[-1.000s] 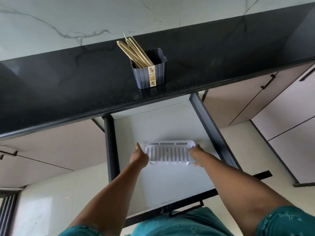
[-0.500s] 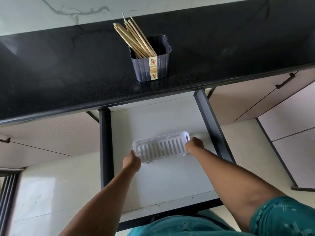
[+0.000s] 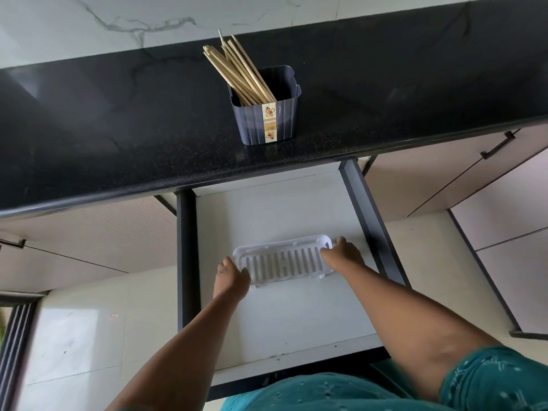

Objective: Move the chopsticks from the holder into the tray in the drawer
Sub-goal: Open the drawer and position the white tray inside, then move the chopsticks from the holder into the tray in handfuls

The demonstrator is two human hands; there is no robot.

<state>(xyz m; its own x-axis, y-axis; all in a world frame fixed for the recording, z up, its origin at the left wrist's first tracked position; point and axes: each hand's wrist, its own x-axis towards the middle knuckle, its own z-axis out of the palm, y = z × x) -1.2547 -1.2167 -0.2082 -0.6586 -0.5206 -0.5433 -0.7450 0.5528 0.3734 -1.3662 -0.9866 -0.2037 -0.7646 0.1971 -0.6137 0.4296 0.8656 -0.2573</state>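
Several wooden chopsticks [image 3: 237,72] lean to the left in a dark grey ribbed holder [image 3: 267,114] on the black countertop [image 3: 118,129]. Below it, an open drawer [image 3: 267,215] with a white floor holds a white slotted tray [image 3: 281,262]. My left hand [image 3: 232,277] grips the tray's left end. At the tray's right end, my right hand [image 3: 344,255] grips the rim. The tray sits slightly tilted, its right end farther back.
Dark drawer side rails [image 3: 370,221] run along both sides of the drawer. Beige cabinet fronts with dark handles [image 3: 498,145] stand to the right. A pale tiled floor [image 3: 83,336] lies at the left, and a marble wall [image 3: 148,16] rises behind the counter.
Both hands have stayed on the tray's ends while it turned slightly, right end farther back. The view has shifted, showing more of the counter.
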